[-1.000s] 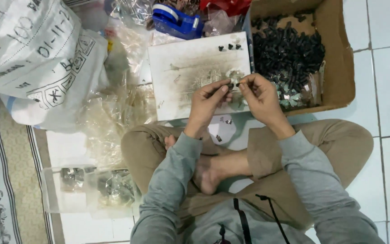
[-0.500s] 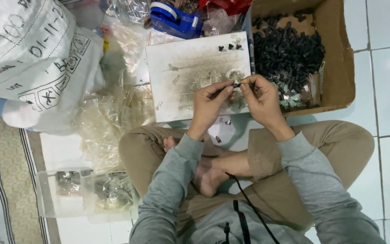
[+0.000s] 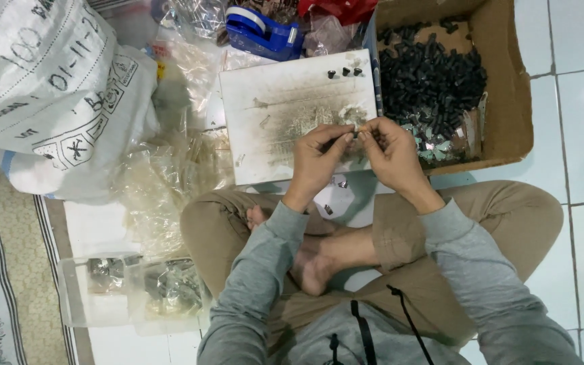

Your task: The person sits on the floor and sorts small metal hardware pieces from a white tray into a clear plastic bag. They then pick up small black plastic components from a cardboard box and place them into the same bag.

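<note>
Pinching from both sides, your left hand (image 3: 315, 159) and right hand (image 3: 390, 157) meet fingertip to fingertip just above the middle of the frame, grasping a tiny part (image 3: 355, 132) between them over the stained white board (image 3: 285, 108). It shows only as a small pale speck with a dark bit beside it; its shape is too small to tell, though it seems to lie across, left to right. Compared with a second ago, your hands sit at the same spot over the board, thumbs and forefingers closed slightly tighter together. Black pieces (image 3: 430, 74) fill the cardboard box (image 3: 508, 81) at upper right.
</note>
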